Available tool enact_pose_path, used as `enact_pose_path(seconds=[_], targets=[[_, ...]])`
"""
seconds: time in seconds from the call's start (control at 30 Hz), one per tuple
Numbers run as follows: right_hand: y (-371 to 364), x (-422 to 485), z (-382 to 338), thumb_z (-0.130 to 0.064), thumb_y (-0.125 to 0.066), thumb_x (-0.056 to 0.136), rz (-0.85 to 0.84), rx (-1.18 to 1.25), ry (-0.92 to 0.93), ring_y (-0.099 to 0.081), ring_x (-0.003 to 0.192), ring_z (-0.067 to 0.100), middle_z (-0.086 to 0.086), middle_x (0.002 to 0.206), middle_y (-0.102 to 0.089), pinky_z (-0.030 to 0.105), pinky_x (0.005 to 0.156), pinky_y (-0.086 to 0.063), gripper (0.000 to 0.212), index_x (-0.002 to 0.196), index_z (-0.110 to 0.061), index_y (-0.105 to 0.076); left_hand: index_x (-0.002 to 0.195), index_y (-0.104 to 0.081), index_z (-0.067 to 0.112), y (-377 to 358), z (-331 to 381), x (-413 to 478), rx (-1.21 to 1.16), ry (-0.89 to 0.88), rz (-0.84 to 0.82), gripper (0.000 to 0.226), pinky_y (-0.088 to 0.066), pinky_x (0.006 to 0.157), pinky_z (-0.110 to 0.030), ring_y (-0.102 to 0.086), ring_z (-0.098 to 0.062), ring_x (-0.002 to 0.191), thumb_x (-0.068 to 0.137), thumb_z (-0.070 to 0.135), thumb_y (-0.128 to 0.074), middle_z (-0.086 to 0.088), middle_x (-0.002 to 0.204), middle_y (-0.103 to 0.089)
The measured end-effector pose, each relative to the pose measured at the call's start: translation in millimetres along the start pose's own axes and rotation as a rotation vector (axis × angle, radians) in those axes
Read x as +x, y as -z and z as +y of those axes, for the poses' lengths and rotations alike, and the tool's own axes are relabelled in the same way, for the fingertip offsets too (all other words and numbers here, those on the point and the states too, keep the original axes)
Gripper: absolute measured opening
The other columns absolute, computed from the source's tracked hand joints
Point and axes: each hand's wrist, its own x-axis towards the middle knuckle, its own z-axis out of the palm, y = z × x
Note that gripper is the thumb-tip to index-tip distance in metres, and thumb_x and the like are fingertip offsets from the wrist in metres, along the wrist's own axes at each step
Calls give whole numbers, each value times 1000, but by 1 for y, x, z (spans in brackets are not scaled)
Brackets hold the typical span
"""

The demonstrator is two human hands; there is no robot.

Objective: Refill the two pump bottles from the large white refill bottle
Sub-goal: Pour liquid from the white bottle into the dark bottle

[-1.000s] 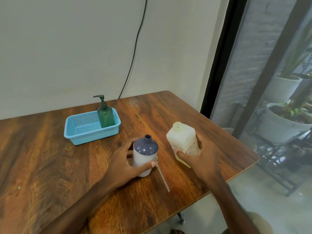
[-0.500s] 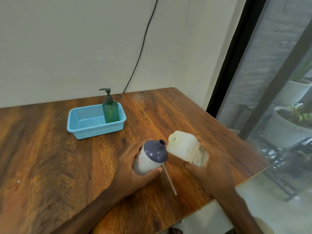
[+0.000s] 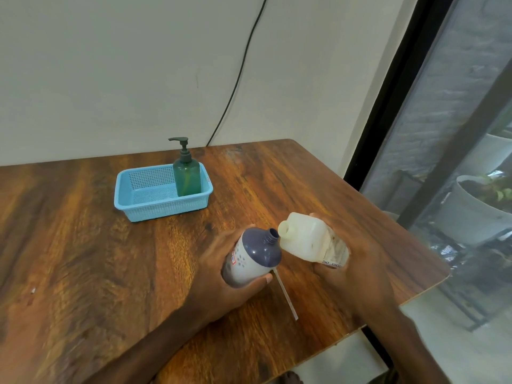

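Plain off-white wall [image 3: 110,65] at the back with a thin black cable [image 3: 238,73] running down it and disappearing behind a glossy dark-grained wooden table [image 3: 69,245] that's pushed into the corner. On the right there's a black-framed window [image 3: 388,92] with big glass panes [image 3: 457,120], and through it you can see a grey brick wall [image 3: 443,59] and a white planter [image 3: 468,214] with some green leaves on a dark metal rack. Soft daylight, pale floor [image 3: 346,358] below the table's near edge.
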Motion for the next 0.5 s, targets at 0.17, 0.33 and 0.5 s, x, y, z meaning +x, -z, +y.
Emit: enact_pose_path(seconds=[0.17, 0.33, 0.5], targets=[[-1, 2, 7, -66, -74, 73, 17, -1, 10, -64, 112, 14, -25, 121, -59, 21, 90, -44, 57, 125, -60, -51, 143, -56, 25, -1, -2, 0, 3, -7, 7, 86, -56, 101, -31, -63, -12, 126, 70, 43, -96, 12, 137, -63], [3, 5, 2, -54, -86, 69, 29, -32, -4, -65, 111, 21, -16, 122, -64, 30, 89, -49, 67, 128, -52, -55, 142, -56, 28, -1, 1, 1, 13, -41, 12, 84, -56, 101, -31, -62, -13, 127, 70, 48, -94, 13, 136, -62], [9, 6, 6, -29, -94, 68, 8, -180, -24, -65, 115, 21, 0, 131, -69, 40, 87, -57, 76, 137, -27, -62, 142, -58, 22, -3, 0, 1, 17, -45, 12, 85, -57, 100, -37, -63, -15, 126, 70, 49, -93, 10, 136, -63]])
